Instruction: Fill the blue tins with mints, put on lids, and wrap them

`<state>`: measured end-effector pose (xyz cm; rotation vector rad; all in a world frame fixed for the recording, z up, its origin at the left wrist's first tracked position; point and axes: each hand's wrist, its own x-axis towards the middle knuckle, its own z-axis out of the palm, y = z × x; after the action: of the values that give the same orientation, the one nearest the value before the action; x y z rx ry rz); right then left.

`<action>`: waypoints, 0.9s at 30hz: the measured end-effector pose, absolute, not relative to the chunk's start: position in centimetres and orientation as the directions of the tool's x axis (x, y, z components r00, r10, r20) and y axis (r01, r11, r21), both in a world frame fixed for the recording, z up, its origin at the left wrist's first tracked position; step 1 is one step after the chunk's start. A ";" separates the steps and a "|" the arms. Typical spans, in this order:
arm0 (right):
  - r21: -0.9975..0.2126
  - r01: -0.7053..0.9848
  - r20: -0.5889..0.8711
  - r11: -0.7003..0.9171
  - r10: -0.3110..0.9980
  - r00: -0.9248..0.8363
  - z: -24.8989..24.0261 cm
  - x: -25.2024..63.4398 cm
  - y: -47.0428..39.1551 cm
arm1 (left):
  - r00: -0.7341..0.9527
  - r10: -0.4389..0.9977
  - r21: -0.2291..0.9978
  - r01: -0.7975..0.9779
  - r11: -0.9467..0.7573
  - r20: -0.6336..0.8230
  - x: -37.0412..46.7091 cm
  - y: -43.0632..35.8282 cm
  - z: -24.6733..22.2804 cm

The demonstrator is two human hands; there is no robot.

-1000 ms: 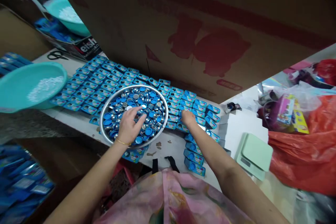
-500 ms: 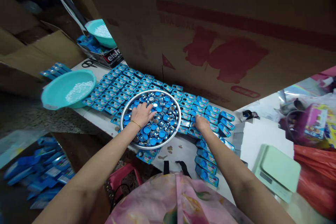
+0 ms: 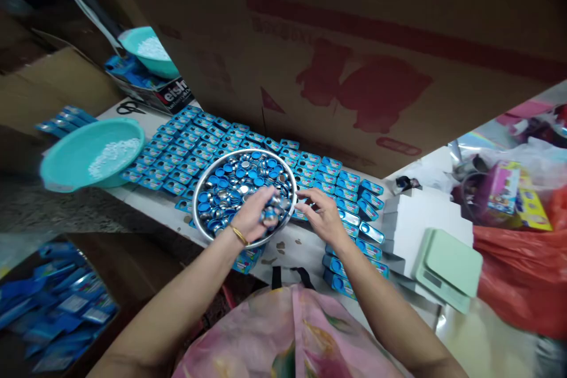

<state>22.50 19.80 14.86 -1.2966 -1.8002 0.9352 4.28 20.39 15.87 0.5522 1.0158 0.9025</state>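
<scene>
A round metal bowl [image 3: 198, 221] heaped with small silver and blue round caps [image 3: 221, 195] stands on the table in front of me. My left hand [image 3: 257, 212] is over the bowl's right side, fingers curled around several of these caps, partly smeared by motion. Just off the right rim is my right hand [image 3: 321, 212], its thumb and forefinger apart and pointing at the bowl. I see nothing clearly held in it. Rows of flat blue tins [image 3: 177, 160] with printed fronts spread behind and beside the bowl, some with dark round holes and others with blue discs.
A turquoise basin [image 3: 57, 159] with white pellets stands left, scissors [image 3: 128, 107] behind it. A tall cardboard box [image 3: 283, 41] walls off the back. A green scale [image 3: 449, 266] and red plastic bag [image 3: 509, 271] are right. An open carton [image 3: 128, 266] of blue packs sits low left.
My left hand has shifted right within the bowl and now grips several caps. My right hand has drawn back from the tins to the bowl's rim. The view has shifted slightly.
</scene>
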 end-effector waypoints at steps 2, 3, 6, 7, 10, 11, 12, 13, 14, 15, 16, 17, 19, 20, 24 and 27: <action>-0.890 0.406 0.085 0.207 0.950 -0.299 15.5 22.9 18.7 | 0.392 0.745 0.652 -0.365 0.664 -0.540 7.1 17.8 14.8; -0.895 0.412 0.029 0.172 0.943 -0.330 15.2 23.4 18.1 | 0.452 0.702 0.624 -0.335 0.706 -0.551 8.3 16.6 13.8; -0.905 0.425 -0.161 0.012 0.915 -0.370 12.4 25.2 16.1 | 0.496 0.635 0.633 -0.203 0.747 -0.592 10.6 14.0 9.9; -0.911 0.407 -0.226 -0.066 0.906 -0.358 11.1 25.7 15.4 | 0.480 0.631 0.650 -0.155 0.744 -0.609 11.0 13.6 8.7; -0.893 0.292 -0.420 -0.342 0.867 -0.270 7.8 26.5 14.1 | 0.480 0.622 0.695 -0.036 0.718 -0.618 11.6 13.3 5.9; -0.876 0.258 -0.466 -0.406 0.851 -0.242 7.0 26.7 13.9 | 0.498 0.613 0.704 -0.010 0.711 -0.613 11.6 13.4 5.3; -0.864 0.239 -0.493 -0.443 0.842 -0.221 6.3 26.8 13.9 | 0.517 0.602 0.708 0.009 0.707 -0.608 11.6 13.6 4.9; -0.860 0.235 -0.498 -0.452 0.843 -0.202 5.8 27.0 14.1 | 0.526 0.596 0.708 0.017 0.706 -0.607 11.5 13.8 4.5; -0.862 0.248 -0.488 -0.441 0.855 -0.177 5.4 27.1 14.5 | 0.519 0.595 0.702 0.015 0.712 -0.614 11.4 14.0 4.1; -0.864 0.279 -0.470 -0.420 0.871 -0.145 5.1 27.3 15.1 | 0.502 0.596 0.690 0.002 0.724 -0.627 11.2 14.2 3.7; -0.857 0.331 -0.450 -0.395 0.887 -0.107 4.7 27.5 15.9 | 0.477 0.598 0.670 -0.024 0.742 -0.644 11.0 14.4 3.3; -0.836 0.404 -0.431 -0.371 0.900 -0.065 4.5 27.7 16.8 | 0.449 0.602 0.647 -0.065 0.760 -0.661 10.7 14.5 2.9; -0.736 0.599 -0.396 -0.315 0.918 -0.004 4.0 27.8 18.7 | 0.406 0.608 0.597 -0.171 0.784 -0.682 10.1 14.8 2.3; -0.658 0.700 -0.382 -0.277 0.924 0.006 3.9 27.6 19.7 | 0.395 0.612 0.574 -0.225 0.787 -0.685 9.7 14.8 2.1; -0.288 0.946 -0.407 -0.151 0.913 0.021 3.4 26.4 22.8 | 0.379 0.617 0.492 -0.380 0.783 -0.690 8.9 14.9 2.1; -0.105 0.980 -0.523 -0.172 0.848 0.092 3.3 25.7 24.4 | 0.381 0.616 0.434 -0.464 0.772 -0.689 8.9 15.0 2.2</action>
<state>25.66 24.43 3.30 -2.5044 -2.1685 0.8324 8.86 15.03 2.24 0.1802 0.9566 0.6939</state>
